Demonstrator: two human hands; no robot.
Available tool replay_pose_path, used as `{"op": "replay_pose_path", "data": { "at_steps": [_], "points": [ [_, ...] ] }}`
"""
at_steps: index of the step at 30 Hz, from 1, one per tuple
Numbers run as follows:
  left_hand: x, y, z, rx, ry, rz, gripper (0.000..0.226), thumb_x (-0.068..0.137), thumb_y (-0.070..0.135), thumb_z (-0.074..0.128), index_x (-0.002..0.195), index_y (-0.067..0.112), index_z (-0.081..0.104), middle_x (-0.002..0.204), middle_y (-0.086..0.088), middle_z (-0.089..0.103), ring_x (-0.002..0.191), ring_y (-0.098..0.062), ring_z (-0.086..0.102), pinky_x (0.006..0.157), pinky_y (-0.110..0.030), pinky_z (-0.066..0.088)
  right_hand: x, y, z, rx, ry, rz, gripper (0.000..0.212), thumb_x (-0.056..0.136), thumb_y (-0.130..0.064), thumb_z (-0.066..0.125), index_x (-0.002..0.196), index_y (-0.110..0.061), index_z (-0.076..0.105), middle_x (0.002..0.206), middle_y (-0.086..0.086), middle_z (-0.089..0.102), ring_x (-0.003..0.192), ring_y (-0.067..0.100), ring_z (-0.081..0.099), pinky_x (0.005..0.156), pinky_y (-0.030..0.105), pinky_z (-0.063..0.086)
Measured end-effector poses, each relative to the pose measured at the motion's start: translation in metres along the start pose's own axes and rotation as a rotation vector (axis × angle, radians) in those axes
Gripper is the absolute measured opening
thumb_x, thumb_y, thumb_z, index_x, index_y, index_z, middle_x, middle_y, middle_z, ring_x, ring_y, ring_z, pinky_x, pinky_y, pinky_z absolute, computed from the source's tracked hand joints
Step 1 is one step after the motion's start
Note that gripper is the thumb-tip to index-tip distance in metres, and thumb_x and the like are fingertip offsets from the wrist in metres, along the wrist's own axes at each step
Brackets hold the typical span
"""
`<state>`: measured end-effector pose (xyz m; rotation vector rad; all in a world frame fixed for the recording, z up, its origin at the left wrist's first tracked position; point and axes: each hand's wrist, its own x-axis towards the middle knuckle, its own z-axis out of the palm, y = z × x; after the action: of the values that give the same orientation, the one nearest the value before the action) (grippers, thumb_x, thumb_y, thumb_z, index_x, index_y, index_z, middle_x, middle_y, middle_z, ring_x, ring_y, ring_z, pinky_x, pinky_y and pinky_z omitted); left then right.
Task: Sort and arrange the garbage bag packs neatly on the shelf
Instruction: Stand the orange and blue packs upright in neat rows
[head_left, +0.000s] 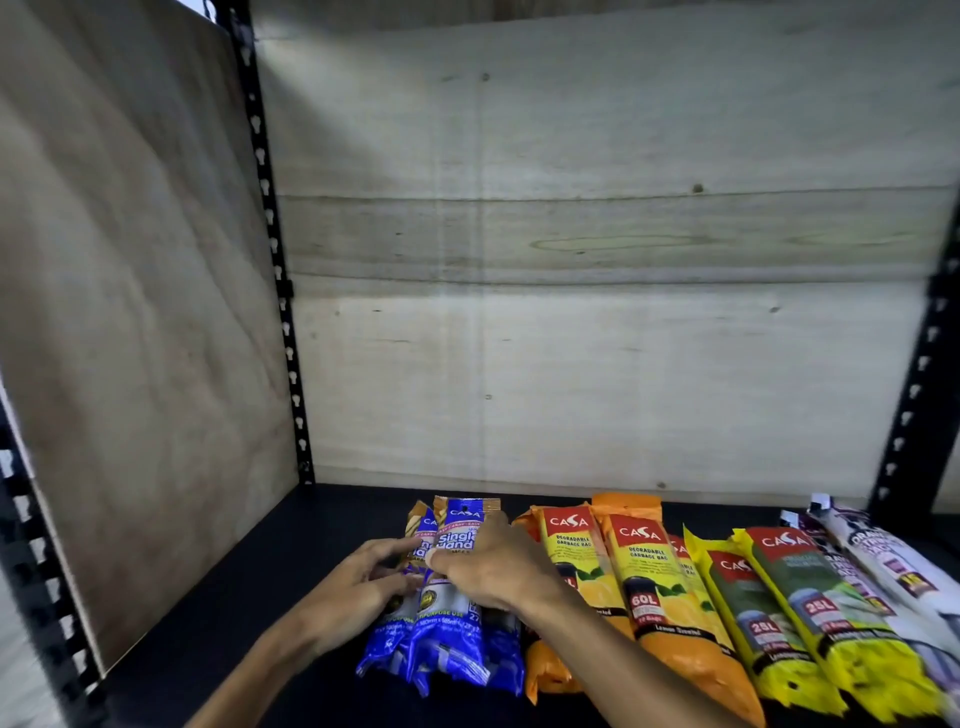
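- The right hand (488, 566) lies on top of the blue packs (452, 613), fingers bent over the top one and pressing it down.
- The left hand (363, 582) touches the left edge of the same packs, fingers fairly straight, not wrapped round anything.
- The blue packs sit at the left end of a row on the dark shelf (249, 571).
- Next come orange packs (644, 571), then yellow and green packs (789, 608), then white packs (883, 561) far right.
- The packs look soft, light and squishy, with shiny, slippery wrap.
- I think it is best to hold one by its long sides near the middle, since the crinkly ends would flop.
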<state>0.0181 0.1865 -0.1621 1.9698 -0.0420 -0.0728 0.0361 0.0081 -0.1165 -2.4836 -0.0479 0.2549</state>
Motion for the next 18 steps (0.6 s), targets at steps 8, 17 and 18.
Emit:
{"op": "replay_pose_path", "data": {
  "at_steps": [8,17,18],
  "points": [
    [0.002,0.01,-0.005,-0.019,-0.086,-0.145,0.034,0.09,0.022,0.066,0.12,0.038,0.062,0.13,0.002,0.051,0.104,-0.015,0.067,0.073,-0.023,0.057,-0.01,0.004,0.002,-0.086,0.0,0.021,0.092,0.086,-0.069,0.054,0.155,-0.016,0.024,0.155,0.013,0.032,0.139,0.034,0.038,0.104,0.041,0.047],
    [0.008,0.015,0.004,-0.006,-0.074,-0.142,0.035,0.091,0.015,0.062,0.12,0.034,0.057,0.128,-0.005,0.055,0.099,-0.014,0.069,0.069,-0.019,0.054,-0.004,0.005,-0.003,-0.124,-0.011,-0.008,0.083,0.091,-0.066,0.048,0.151,-0.01,0.031,0.148,0.016,0.043,0.133,0.032,0.045,0.107,0.042,0.044],
    [0.008,0.015,0.005,-0.005,-0.079,-0.145,0.036,0.091,0.016,0.062,0.122,0.034,0.057,0.129,-0.004,0.054,0.102,-0.015,0.068,0.071,-0.02,0.054,-0.002,0.006,-0.002,-0.119,-0.018,-0.003,0.083,0.09,-0.066,0.048,0.149,-0.011,0.034,0.145,0.015,0.046,0.13,0.031,0.048,0.106,0.042,0.045]
  ]
}}
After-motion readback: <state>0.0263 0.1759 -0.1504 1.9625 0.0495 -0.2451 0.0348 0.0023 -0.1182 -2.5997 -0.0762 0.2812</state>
